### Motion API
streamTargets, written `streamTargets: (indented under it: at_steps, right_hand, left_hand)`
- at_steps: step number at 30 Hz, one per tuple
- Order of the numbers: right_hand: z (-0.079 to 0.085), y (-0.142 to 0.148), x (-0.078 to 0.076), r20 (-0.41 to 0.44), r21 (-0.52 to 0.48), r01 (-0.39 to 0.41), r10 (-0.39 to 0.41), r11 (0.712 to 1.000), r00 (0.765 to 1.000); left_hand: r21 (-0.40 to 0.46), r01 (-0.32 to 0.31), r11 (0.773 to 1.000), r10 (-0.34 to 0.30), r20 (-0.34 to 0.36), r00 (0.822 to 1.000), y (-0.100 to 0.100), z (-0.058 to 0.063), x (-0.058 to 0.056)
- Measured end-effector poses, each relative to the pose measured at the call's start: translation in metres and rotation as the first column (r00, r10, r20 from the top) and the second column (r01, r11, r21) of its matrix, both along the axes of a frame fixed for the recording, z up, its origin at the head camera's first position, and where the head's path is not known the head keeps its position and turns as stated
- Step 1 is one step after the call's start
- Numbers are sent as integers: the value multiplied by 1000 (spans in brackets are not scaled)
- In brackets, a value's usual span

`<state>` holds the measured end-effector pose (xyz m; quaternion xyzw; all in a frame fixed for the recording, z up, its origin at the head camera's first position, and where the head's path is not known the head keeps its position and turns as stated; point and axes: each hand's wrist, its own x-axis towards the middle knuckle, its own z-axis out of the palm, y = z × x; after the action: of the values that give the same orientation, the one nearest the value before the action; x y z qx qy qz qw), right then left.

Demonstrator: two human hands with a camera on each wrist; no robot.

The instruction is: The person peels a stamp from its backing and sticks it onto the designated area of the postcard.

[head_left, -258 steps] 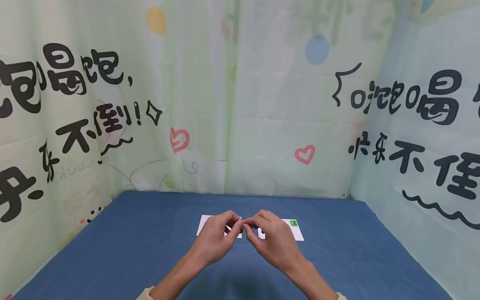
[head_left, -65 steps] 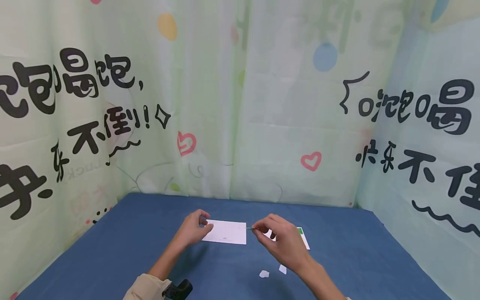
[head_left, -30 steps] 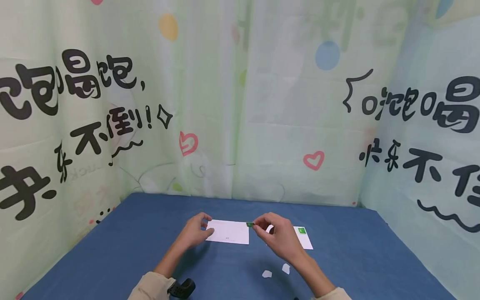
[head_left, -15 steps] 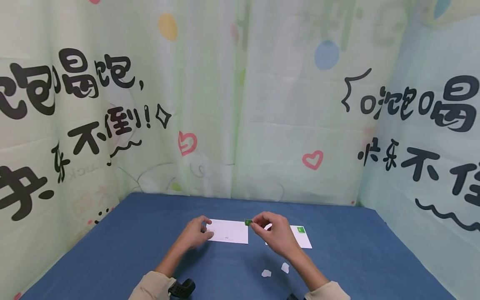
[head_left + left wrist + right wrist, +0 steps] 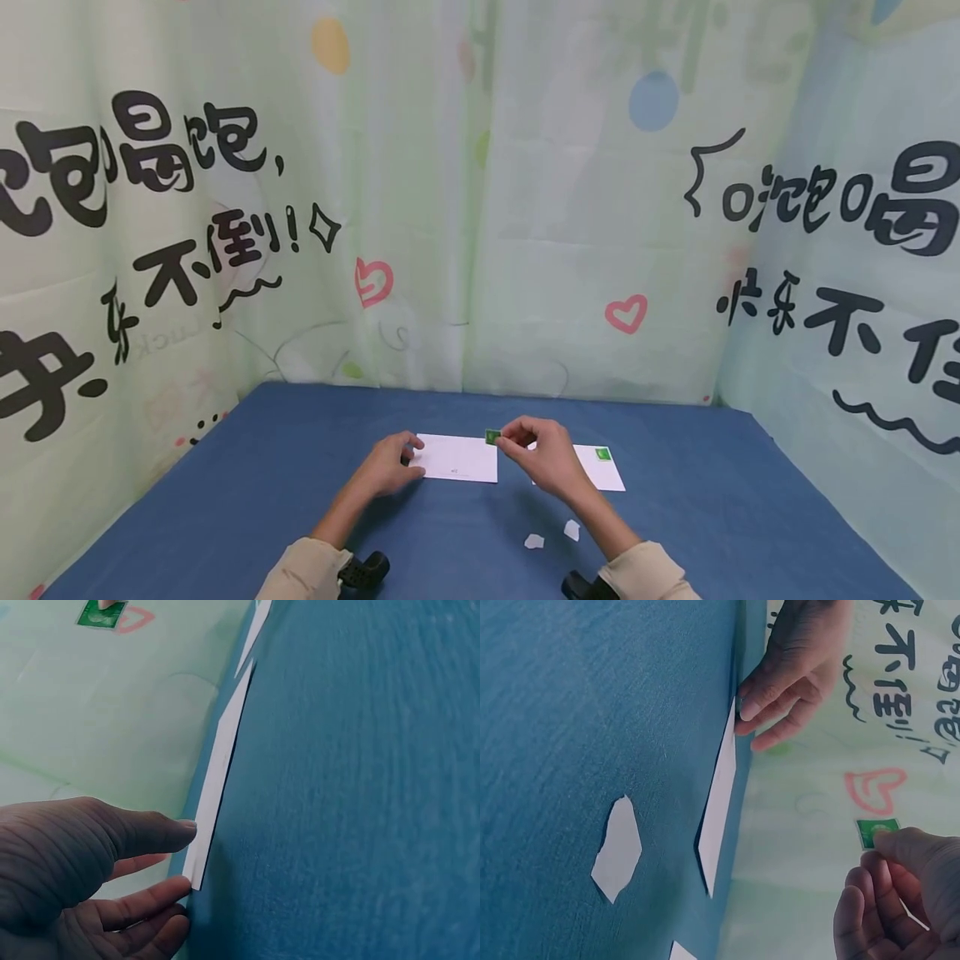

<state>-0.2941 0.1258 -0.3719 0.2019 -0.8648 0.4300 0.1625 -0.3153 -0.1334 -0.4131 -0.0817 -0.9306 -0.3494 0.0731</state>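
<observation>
My right hand (image 5: 549, 457) pinches a small green stamp (image 5: 491, 437) between thumb and fingers. It holds the stamp above the upper right corner of a blank-looking white envelope or postcard (image 5: 456, 458). In the right wrist view the stamp (image 5: 877, 831) is clear of the table. My left hand (image 5: 388, 467) rests at that paper's left end, thumb near the lower corner and fingers by the upper one. The left wrist view shows the thumb and fingertips touching the paper's end (image 5: 214, 795), fairly straight.
A second white envelope or postcard (image 5: 600, 471), partly behind my right hand, bears a green stamp at its top right corner. Two torn white paper scraps (image 5: 534, 542) lie nearer on the blue tablecloth (image 5: 240, 500). Printed curtains (image 5: 525, 208) enclose the back and sides.
Earlier both hands were together; since then paper scraps have appeared on the table. My right hand has lifted slightly, and the stamp has turned from edge-on to show its face. The left hand stays put.
</observation>
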Motion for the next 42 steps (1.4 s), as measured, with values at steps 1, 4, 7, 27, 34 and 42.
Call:
streamTargets:
  at_steps: [1, 4, 7, 27, 34, 42]
  right_hand:
    - [-1, 0, -1, 4, 1, 3, -3, 1000, 1000]
    - [-4, 0, -5, 18, 3, 14, -14, 1000, 1000]
    - [-8, 0, -9, 36, 6, 18, -18, 1000, 999]
    - [-10, -5, -34, 118, 15, 77, -78, 997, 990]
    - [-14, -7, -40, 141, -5, 95, -93, 995, 986]
    - [-15, -10, -46, 210, -16, 113, -107, 994, 972]
  left_hand:
    - [-8, 1, 1000, -1, -3, 1000, 0, -1, 0]
    - [-27, 18, 999, -19, -16, 1000, 0, -4, -1]
    - [-41, 40, 998, -41, -38, 998, 1, -7, 0]
    - [-86, 23, 996, -30, -89, 996, 0, -8, 6]
    - [-86, 28, 996, -36, -87, 996, 1, -10, 7]
    - [-97, 11, 995, -20, -92, 996, 1, -7, 8]
